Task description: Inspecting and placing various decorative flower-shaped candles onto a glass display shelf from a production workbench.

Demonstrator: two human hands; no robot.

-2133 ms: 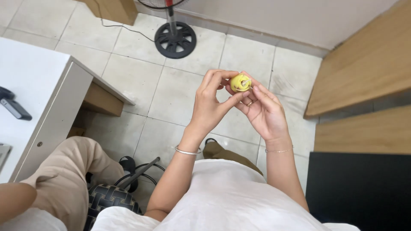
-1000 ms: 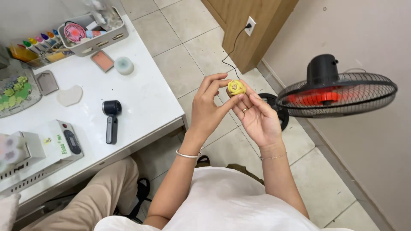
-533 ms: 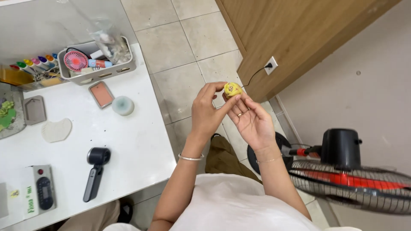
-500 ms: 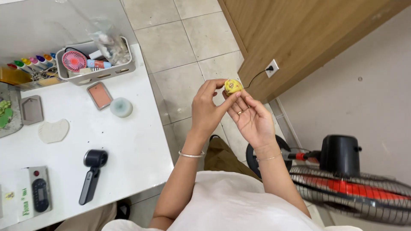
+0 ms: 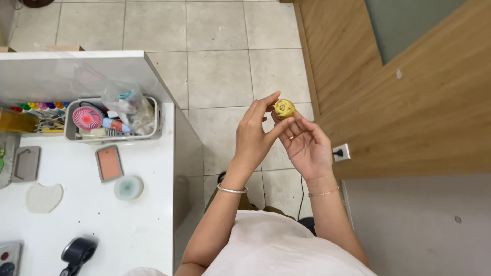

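A small round yellow object (image 5: 284,108), shaped like a rolled flower, is held up in front of me over the tiled floor. My left hand (image 5: 255,135) pinches it from the left with thumb and fingertips. Beside it, my right hand (image 5: 305,144) lies palm up with its fingertips under the yellow piece. A thin bangle sits on my left wrist and a fine bracelet on my right wrist.
A white table (image 5: 148,225) stands at the left with a grey basket (image 5: 71,134) holding a pink mini fan and a plastic bag, a pink pad (image 5: 109,163), a round teal disc (image 5: 128,187) and a black tool (image 5: 76,252). A wooden door panel (image 5: 409,112) and wall socket (image 5: 340,152) are at the right.
The view has turned, so the table now sits at the left and the standing fan has left the picture. Both hands keep the yellow piece between them.
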